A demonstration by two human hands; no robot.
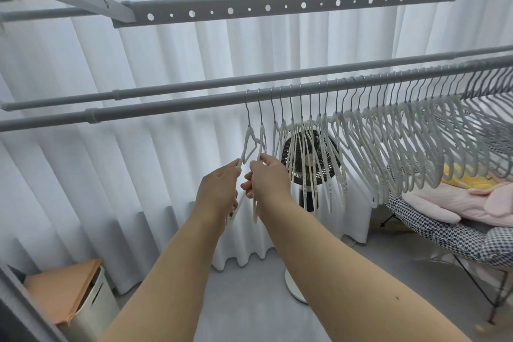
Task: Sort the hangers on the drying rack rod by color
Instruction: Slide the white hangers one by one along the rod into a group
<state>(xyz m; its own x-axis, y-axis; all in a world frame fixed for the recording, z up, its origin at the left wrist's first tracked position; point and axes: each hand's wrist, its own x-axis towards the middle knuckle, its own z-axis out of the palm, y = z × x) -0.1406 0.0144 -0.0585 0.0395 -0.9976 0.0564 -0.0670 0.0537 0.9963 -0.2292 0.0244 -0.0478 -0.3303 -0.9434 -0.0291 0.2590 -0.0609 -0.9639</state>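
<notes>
Our left hand (219, 189) pinches the end hanger (248, 144); right hand (268, 178) grips the next hanger (261, 137). We should slide hooks along the rod (166, 107) singly, avoiding tangles.

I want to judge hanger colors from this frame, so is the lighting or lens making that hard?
Head view: strong backlight through the white curtain washes out the hangers, so white and grey look close; the darker ones sit far right. Wide-angle distortion bows the rod. The left hand and right hand are slightly soft.
</notes>
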